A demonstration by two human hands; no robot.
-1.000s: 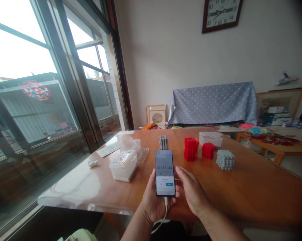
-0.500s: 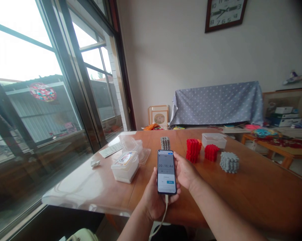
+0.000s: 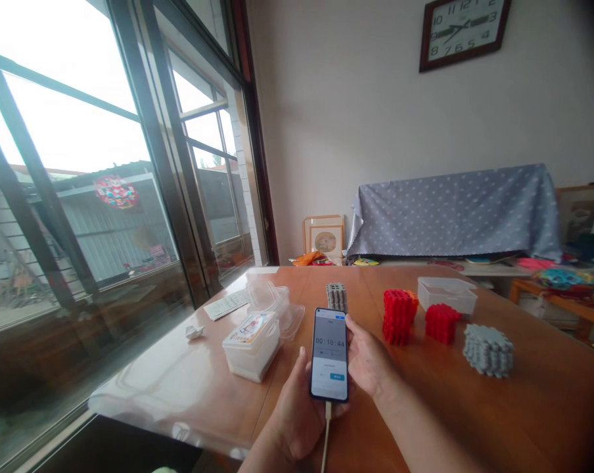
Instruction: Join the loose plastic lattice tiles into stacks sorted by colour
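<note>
A phone [image 3: 330, 358] is held upright between my two hands above the near part of the table. Its screen reads 00:10:44, with a white pop-up and a blue button below. My left hand [image 3: 297, 407] wraps the phone's left side and lower back, thumb along the edge. My right hand [image 3: 370, 361] grips its right edge, the fingers partly hidden behind it. From the phone's bottom end hangs a white cable [image 3: 326, 433]. Just beyond its top stands a grey stack of interlocking pieces [image 3: 336, 295].
On the wooden table [image 3: 415, 420] at right are red stacks [image 3: 397, 318] [image 3: 441, 323], a grey stack [image 3: 488, 350] and a clear plastic box [image 3: 447, 295]. Leftward lie a lidded box [image 3: 251, 348], clear lids [image 3: 277, 302], a printed sheet [image 3: 225, 305] and crumpled paper [image 3: 194, 333]. Windows line the left.
The camera view has turned left and tilted up slightly, so the table things sit lower and mostly further right. Both hands keep the phone, and its displayed time is the same.
</note>
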